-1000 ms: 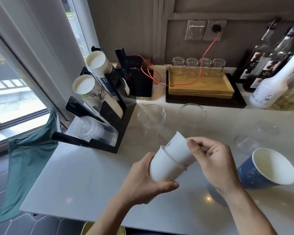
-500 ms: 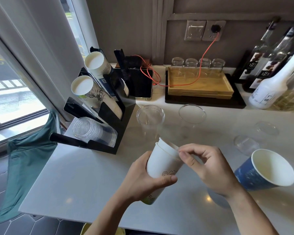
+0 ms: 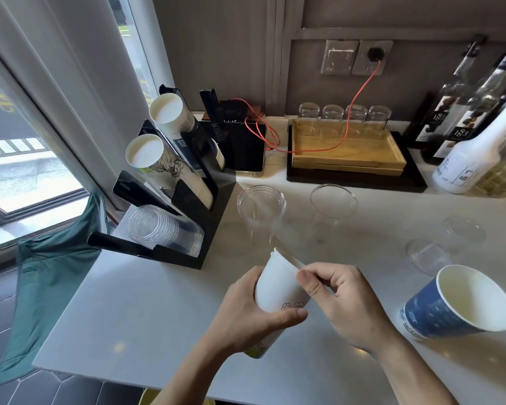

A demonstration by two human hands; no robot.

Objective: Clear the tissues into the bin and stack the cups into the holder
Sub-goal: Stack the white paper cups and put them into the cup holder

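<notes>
My left hand [image 3: 246, 314] grips two nested white paper cups [image 3: 278, 285] above the counter's front. My right hand [image 3: 342, 302] pinches the rim of the inner cup, which sits almost fully inside the outer one. A blue paper cup [image 3: 450, 308] lies tilted on the counter to the right. Two clear plastic cups [image 3: 260, 211] [image 3: 333, 206] stand upright behind my hands, and two more clear cups [image 3: 427, 255] [image 3: 462, 232] are at the right. The black cup holder [image 3: 193, 206] at the left carries two rows of white paper cups [image 3: 164, 162] and a row of clear cups [image 3: 158, 229].
A wooden tray [image 3: 348, 159] with several glass jars stands at the back, with a red cable running to the wall socket [image 3: 371, 57]. Bottles [image 3: 473, 153] line the back right. A green cloth [image 3: 50, 267] hangs off the counter's left edge by the window.
The inner white cup has been pushed down into the outer one; a second ago it stuck out tilted. Both hands have stayed near the counter's front.
</notes>
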